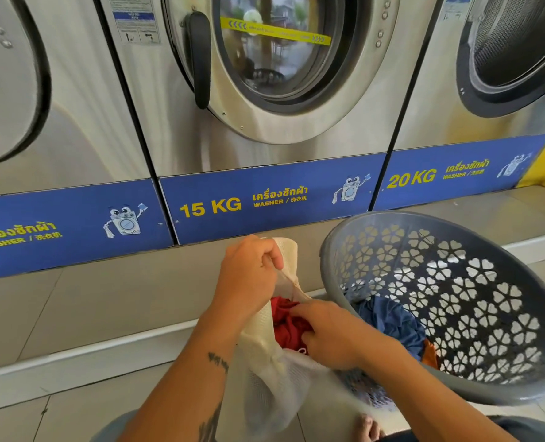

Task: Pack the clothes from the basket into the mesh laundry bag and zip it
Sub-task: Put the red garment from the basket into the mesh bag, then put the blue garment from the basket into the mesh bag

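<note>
The left hand (249, 275) pinches the top edge of the white mesh laundry bag (274, 371) by its zipper, holding the mouth up in front of the washers (265, 90). Just below and right of that grip, a red garment (288, 323) sits in the open mouth. The right hand (331, 336) has its fingers curled on the red cloth at the opening. Further right, the grey basket (456, 282) lies tilted, touching the bag, with blue clothes (392, 320) inside.

Grey basket (440, 237), seemingly clover-patterned cutouts.
</note>
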The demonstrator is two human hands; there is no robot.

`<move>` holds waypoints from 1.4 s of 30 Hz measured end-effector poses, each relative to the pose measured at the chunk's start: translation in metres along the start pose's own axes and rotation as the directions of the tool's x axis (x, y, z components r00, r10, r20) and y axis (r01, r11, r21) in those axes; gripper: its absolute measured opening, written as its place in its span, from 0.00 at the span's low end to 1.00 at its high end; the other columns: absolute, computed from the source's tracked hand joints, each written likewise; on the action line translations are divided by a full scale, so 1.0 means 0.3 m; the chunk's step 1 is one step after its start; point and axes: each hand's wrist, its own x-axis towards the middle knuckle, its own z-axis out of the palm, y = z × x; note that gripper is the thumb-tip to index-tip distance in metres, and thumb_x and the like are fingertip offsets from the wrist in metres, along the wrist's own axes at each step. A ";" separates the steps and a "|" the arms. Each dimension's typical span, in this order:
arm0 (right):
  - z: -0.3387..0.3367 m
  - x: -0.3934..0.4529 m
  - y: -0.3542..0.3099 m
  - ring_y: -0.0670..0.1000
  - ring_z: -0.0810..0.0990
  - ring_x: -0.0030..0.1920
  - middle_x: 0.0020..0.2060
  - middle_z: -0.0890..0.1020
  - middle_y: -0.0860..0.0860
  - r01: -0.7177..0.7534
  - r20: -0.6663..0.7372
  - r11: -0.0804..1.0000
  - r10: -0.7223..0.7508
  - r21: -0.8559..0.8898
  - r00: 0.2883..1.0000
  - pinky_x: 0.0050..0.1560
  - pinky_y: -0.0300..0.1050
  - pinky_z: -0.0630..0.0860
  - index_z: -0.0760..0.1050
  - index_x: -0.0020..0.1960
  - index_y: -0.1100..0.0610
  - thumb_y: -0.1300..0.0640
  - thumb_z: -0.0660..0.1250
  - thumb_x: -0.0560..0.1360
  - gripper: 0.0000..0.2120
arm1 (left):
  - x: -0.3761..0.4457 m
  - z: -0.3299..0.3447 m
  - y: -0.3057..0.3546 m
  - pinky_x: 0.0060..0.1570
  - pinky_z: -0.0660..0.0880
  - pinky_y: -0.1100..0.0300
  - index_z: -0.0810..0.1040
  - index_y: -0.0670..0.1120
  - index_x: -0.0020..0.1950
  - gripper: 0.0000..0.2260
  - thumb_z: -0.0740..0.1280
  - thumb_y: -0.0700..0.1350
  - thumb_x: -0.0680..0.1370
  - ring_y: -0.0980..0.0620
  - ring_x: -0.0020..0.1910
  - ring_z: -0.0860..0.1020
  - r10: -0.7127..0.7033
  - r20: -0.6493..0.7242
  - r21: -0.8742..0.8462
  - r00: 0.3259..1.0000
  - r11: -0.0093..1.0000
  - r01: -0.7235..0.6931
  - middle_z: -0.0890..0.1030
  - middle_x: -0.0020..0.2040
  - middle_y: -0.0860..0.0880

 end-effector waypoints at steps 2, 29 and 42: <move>-0.046 -0.036 -0.016 0.51 0.79 0.49 0.50 0.81 0.48 0.004 -0.030 1.000 -0.003 0.028 1.000 0.51 0.49 0.78 0.77 0.53 0.51 0.51 0.59 0.72 0.13 | -0.002 0.012 0.004 0.38 0.71 0.61 0.78 0.48 0.32 0.18 0.56 0.31 0.73 0.54 0.39 0.75 -0.018 0.006 -0.005 1.000 1.000 0.018 0.76 0.37 0.53; -0.012 0.359 0.805 0.62 0.68 0.73 0.77 0.66 0.58 -0.403 0.317 0.704 0.656 -0.585 0.686 0.64 0.52 0.70 0.38 0.82 0.51 0.44 0.75 0.71 0.55 | 0.035 0.261 -0.009 0.56 0.72 0.58 0.82 0.54 0.59 0.17 0.62 0.38 0.78 0.49 0.59 0.77 -0.192 0.347 0.199 0.918 0.972 0.128 0.81 0.61 0.50; 0.355 0.430 1.059 0.66 0.72 0.66 0.70 0.64 0.62 -0.262 0.133 0.654 0.490 -0.710 0.862 0.58 0.60 0.77 0.45 0.80 0.48 0.42 0.68 0.73 0.45 | 0.071 0.273 -0.089 0.58 0.72 0.58 0.83 0.56 0.55 0.14 0.63 0.40 0.78 0.52 0.57 0.77 -0.239 0.283 0.249 0.929 0.953 0.170 0.81 0.59 0.54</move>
